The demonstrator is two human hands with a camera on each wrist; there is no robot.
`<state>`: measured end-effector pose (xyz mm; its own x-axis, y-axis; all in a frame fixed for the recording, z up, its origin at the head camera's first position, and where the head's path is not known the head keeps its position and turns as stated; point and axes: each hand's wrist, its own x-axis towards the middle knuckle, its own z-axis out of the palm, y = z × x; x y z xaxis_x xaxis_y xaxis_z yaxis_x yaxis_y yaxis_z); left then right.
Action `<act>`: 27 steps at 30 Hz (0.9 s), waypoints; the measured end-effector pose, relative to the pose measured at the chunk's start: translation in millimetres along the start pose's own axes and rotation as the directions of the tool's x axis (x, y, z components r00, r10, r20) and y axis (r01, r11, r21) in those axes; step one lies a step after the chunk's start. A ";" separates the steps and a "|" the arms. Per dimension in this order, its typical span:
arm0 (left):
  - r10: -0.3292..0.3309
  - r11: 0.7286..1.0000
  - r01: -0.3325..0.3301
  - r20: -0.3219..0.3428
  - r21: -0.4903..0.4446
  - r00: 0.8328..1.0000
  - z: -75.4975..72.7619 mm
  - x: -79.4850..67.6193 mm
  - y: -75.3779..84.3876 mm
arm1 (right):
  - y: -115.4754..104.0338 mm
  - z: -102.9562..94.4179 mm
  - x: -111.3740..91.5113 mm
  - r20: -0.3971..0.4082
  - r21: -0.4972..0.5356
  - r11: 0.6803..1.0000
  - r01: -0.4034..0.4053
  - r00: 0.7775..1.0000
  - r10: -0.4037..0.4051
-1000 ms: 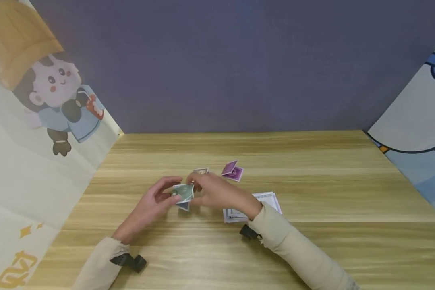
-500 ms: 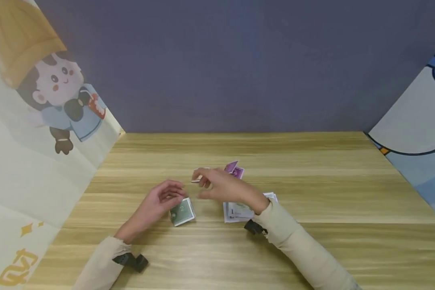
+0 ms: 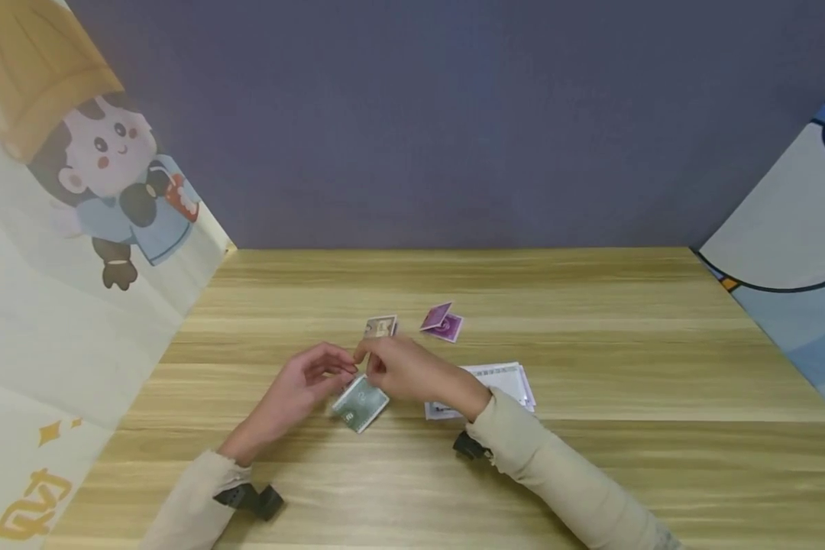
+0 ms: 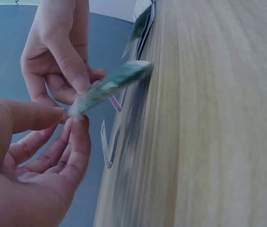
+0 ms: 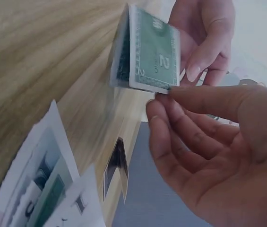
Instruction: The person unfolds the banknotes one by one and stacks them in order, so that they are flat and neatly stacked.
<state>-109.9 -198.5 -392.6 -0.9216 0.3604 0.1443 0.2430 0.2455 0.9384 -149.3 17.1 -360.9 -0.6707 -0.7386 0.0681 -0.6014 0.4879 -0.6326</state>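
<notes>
A green folded banknote (image 3: 360, 403) marked with a 2 is between my hands, its two halves standing apart along the fold in the right wrist view. My right hand (image 3: 406, 370) pinches one corner of the banknote (image 5: 154, 52) between thumb and fingertips. On the other side, my left hand (image 3: 305, 389) has thumb and index fingertip pinched at the end of the banknote (image 4: 109, 87). The note's lower part hangs down close over the wooden table (image 3: 591, 473).
Beyond the hands stand a folded brown note (image 3: 381, 326) and a folded purple note (image 3: 442, 324). Under the right wrist lies a stack of flat notes (image 3: 502, 378). A dark panel (image 3: 454, 137) closes off the table's back, and printed cloths hang at both sides.
The green banknote was held higher, then dropped lower near the left hand while the right hand drew away. Now the right hand is back at it, and the note has turned and shifted slightly right.
</notes>
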 end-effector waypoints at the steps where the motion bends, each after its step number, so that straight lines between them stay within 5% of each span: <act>1: -0.002 1.000 0.002 0.006 -0.008 1.000 0.2 0.1 0.3 | 0.0 -0.3 -0.2 -0.007 0.000 1.000 0.004 1.000 -0.004; 9: 0.002 1.000 -0.002 0.070 -0.002 0.998 0.6 -0.5 3.3 | -1.1 -6.1 -5.9 -0.008 0.071 0.997 0.029 1.000 -0.028; 15: 0.016 0.999 -0.020 0.141 0.027 0.990 3.0 -2.2 10.8 | -4.5 -21.9 -18.8 -0.141 0.249 0.965 0.078 0.989 -0.043; 21: 0.057 0.987 -0.072 0.106 0.147 0.993 11.4 -0.6 18.6 | -1.0 -31.5 -42.9 -0.291 0.315 0.945 0.091 0.957 0.005; 27: 0.028 0.972 -0.052 0.106 0.231 0.994 25.4 4.8 31.7 | 10.7 -28.1 -70.9 -0.265 0.351 0.936 0.026 0.961 0.073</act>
<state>-98.9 -166.2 -370.1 -0.8772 0.4604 0.1361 0.3536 0.4279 0.8318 -120.4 87.7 -350.8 -0.8037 -0.5511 0.2243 -0.4281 0.2737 -0.8613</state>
